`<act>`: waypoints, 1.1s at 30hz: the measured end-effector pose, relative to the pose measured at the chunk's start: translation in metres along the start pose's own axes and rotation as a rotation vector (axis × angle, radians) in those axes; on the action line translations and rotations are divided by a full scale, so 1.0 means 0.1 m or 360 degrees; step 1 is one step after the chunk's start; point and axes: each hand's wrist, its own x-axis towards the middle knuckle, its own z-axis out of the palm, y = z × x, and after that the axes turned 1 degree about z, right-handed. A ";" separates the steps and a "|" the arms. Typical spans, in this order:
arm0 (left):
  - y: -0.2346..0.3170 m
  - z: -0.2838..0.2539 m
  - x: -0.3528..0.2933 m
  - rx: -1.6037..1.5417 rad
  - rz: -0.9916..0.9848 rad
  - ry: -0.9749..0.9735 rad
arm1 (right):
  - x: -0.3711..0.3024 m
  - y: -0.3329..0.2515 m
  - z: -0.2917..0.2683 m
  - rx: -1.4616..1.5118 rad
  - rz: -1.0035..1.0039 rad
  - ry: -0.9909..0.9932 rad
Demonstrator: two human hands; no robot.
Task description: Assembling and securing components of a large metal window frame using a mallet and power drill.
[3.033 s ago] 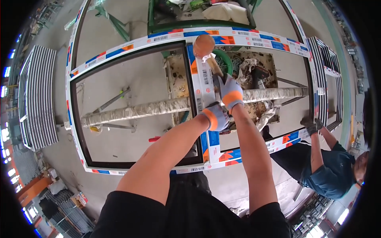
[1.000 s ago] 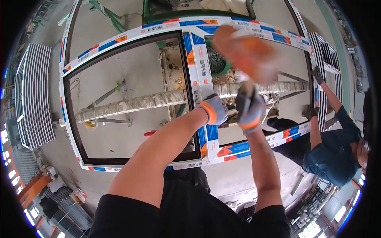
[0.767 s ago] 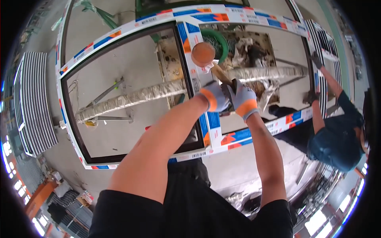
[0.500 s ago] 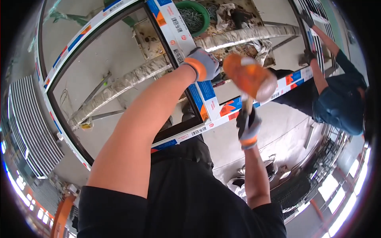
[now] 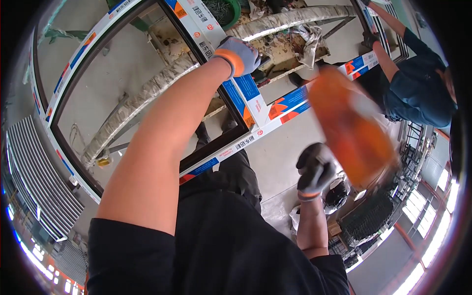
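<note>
In my right hand [image 5: 316, 168], gloved in grey and black, is the handle of a mallet. Its big orange head [image 5: 351, 128] is raised toward me and smeared by motion, to the right of the frame. My left hand [image 5: 238, 55], in a grey glove with an orange cuff, is closed at the middle bar [image 5: 250, 96] of a window frame. A small dark end shows by its fingertips; what it belongs to is unclear. The frame [image 5: 246, 140] has dark inner edges and white, blue and orange protective film.
A padded curved support [image 5: 147, 98] runs under the frame. Beyond are a green basin [image 5: 231, 14] of metal fasteners and a littered board [image 5: 290, 59]. At right, a co-worker in a dark shirt [image 5: 418, 81] has gloved hands at the frame. Stacked profiles [image 5: 42, 177] lie at left.
The mallet has swung up and away from the frame, toward me and to the right. My left hand stays at the middle bar. The whole view has shifted slightly.
</note>
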 end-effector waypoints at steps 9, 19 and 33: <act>0.02 0.04 0.02 0.0026 0.0072 0.0072 | -0.23 0.87 0.03 -0.1331 0.0360 -0.0429; 0.04 0.00 0.07 0.0069 0.0026 -0.0012 | -0.35 0.69 -0.04 -0.0047 0.0265 0.0047; 0.10 -0.10 0.09 -0.0035 -0.0041 -0.0047 | -0.49 0.87 -0.14 -0.1320 0.0462 -0.0241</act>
